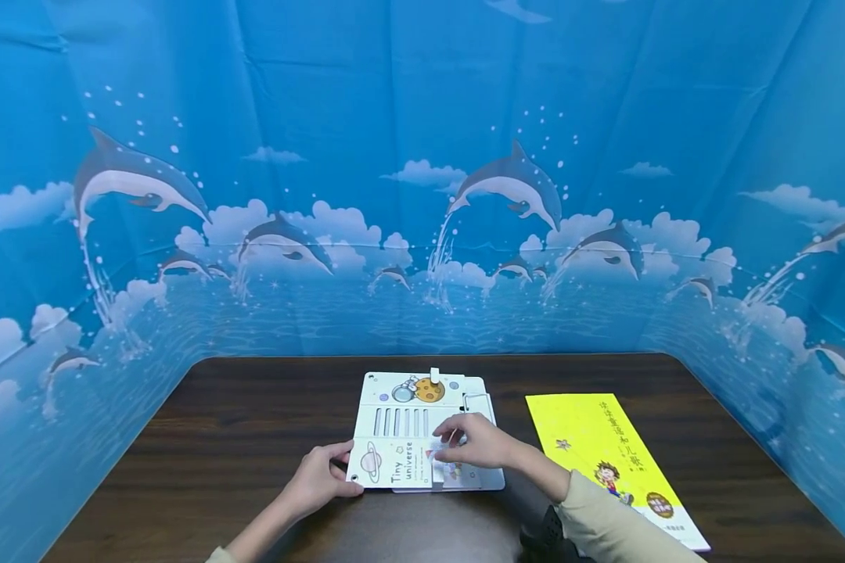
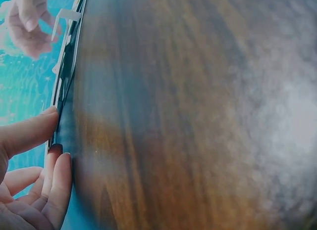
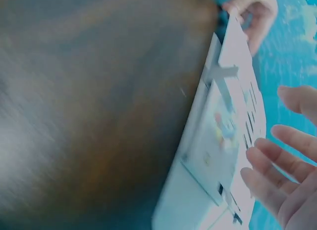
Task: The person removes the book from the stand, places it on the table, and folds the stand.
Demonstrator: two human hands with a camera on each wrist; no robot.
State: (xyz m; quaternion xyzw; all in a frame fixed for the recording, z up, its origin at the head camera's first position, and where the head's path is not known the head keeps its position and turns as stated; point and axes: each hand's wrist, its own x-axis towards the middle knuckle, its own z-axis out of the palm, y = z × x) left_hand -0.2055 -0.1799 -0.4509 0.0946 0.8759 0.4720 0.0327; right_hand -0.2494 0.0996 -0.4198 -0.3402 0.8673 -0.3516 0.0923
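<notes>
A white folding book stand [image 1: 366, 428] printed with a planet, an astronaut and "Tiny universe" lies on the dark wooden table. My left hand [image 1: 315, 475] pinches its near left corner; in the left wrist view the thumb [image 2: 32, 133] is on one face and fingers are behind the edge. Over the stand's right half hovers my right hand [image 1: 480, 439]. Its fingers [image 3: 282, 158] are spread and loosely bent in the right wrist view, holding nothing. Close to them, a white page clip [image 3: 223, 71] sticks out from the near edge. Another small white clip [image 1: 434, 375] stands at the far edge.
A yellow book [image 1: 577, 426] with a cartoon child on its cover lies to the right, beside my right forearm. Behind the table [image 1: 253, 407] hangs a blue curtain [image 1: 352, 94] with dolphins. A dark object [image 1: 545, 536] is under the right forearm.
</notes>
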